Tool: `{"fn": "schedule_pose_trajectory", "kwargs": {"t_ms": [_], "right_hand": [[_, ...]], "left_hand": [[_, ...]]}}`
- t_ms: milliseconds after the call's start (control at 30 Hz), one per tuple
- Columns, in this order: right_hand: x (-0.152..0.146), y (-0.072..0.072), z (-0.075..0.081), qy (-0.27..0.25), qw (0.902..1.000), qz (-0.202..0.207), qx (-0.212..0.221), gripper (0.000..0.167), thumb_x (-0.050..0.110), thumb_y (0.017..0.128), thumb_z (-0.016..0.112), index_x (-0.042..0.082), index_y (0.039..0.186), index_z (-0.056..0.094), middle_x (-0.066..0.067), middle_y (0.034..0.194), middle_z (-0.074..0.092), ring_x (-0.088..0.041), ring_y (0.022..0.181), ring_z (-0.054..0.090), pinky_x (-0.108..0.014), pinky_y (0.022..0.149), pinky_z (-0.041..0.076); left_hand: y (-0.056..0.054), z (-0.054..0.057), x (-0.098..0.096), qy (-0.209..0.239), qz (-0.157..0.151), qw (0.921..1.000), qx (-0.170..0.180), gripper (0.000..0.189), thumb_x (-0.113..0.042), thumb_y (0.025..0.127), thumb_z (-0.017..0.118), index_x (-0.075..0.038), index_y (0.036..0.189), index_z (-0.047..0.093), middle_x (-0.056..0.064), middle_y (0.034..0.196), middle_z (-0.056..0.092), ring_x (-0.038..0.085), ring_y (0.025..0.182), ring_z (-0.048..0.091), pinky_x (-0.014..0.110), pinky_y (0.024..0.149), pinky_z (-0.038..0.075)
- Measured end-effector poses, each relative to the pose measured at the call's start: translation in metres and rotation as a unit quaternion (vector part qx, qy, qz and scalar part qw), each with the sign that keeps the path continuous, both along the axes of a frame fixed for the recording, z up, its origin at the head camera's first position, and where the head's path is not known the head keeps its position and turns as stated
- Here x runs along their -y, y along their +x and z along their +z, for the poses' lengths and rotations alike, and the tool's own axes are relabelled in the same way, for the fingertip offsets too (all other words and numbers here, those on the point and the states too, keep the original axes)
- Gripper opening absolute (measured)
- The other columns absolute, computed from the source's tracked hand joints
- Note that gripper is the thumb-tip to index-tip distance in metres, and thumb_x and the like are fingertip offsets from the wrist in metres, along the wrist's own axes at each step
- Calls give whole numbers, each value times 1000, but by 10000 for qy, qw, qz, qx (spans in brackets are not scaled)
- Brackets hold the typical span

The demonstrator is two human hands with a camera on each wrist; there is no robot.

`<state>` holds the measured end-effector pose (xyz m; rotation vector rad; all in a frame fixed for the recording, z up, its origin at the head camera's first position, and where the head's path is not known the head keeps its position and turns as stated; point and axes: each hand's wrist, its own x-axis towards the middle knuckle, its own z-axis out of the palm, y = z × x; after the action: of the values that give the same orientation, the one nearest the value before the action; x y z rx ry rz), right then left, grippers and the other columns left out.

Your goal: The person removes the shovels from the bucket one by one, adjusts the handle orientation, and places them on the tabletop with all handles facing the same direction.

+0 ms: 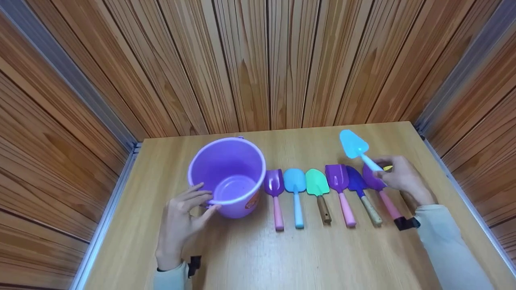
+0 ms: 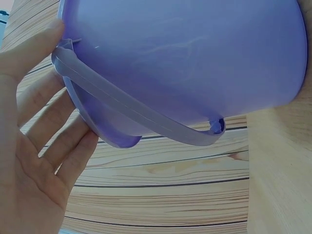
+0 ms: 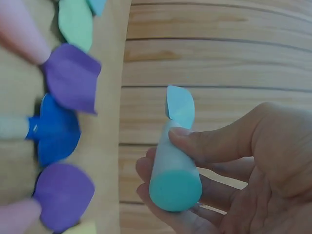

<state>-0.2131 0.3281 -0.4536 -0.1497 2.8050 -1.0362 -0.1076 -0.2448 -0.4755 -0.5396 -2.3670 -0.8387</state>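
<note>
My right hand (image 1: 401, 177) grips a light-blue toy shovel (image 1: 354, 145) by its handle, raised above the row with its blade pointing away to the far left. The right wrist view shows the thumb and fingers round the pale handle (image 3: 175, 156). My left hand (image 1: 181, 223) holds the near-left rim of a purple bucket (image 1: 248, 203), thumb and fingers either side of the rim by the handle joint. In the left wrist view the bucket's handle (image 2: 131, 107) hangs down against its side. The bucket stands upright, and its visible inside is bare.
Right of the bucket several toy shovels lie in a row: purple (image 1: 275, 182), light blue (image 1: 295, 181), green (image 1: 317, 183), purple (image 1: 337, 177), dark blue (image 1: 355, 179) and purple (image 1: 379, 183). A yellow piece (image 1: 388, 168) is partly hidden by my right hand. Wood-panelled walls (image 1: 242, 64) surround the table (image 1: 282, 262).
</note>
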Motion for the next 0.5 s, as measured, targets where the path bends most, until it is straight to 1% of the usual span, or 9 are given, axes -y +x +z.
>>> {"fn": "schedule_pose_trajectory", "kwargs": {"t_ms": [33, 100, 267, 433, 500], "right_hand": [[-6, 0, -2, 7, 10000, -8, -5, 44, 3, 100, 69, -10, 141, 61, -37, 130, 66, -43, 109, 66, -25, 75, 56], [-17, 1, -5, 42, 10000, -57, 5, 44, 3, 100, 69, -11, 141, 60, -38, 131, 65, -44, 110, 67, -25, 73, 57], [-41, 7, -16, 116, 9993, -325, 107, 46, 6, 102, 67, -13, 142, 57, -41, 133, 62, -39, 104, 67, -24, 66, 56], [-66, 15, -27, 139, 9978, -564, 328, 51, 7, 102, 66, -17, 145, 52, -44, 137, 57, -44, 109, 61, -21, 69, 56], [-73, 18, -30, 150, 9974, -599, 374, 50, 7, 102, 65, -17, 144, 52, -43, 137, 57, -43, 109, 59, -21, 70, 55]], "left_hand": [[0, 0, 0, 11, 5, 10000, 22, 29, -29, 83, 95, -10, 103, 86, 4, 106, 84, 30, 120, 76, 50, 101, 61], [0, 0, 0, 22, 16, 10000, 77, 30, -30, 83, 95, -10, 103, 86, 4, 107, 84, 30, 120, 75, 49, 102, 61], [0, 1, 0, 36, -5, 9999, 140, 30, -31, 84, 94, -10, 104, 86, 4, 107, 83, 30, 121, 75, 48, 103, 60], [-1, 1, -1, 35, -46, 9999, 100, 30, -30, 84, 94, -10, 104, 85, 4, 107, 83, 30, 121, 75, 48, 104, 60], [0, 1, -1, 50, -26, 9999, 117, 30, -30, 84, 94, -11, 105, 85, 4, 108, 83, 30, 121, 75, 47, 103, 60]]}}
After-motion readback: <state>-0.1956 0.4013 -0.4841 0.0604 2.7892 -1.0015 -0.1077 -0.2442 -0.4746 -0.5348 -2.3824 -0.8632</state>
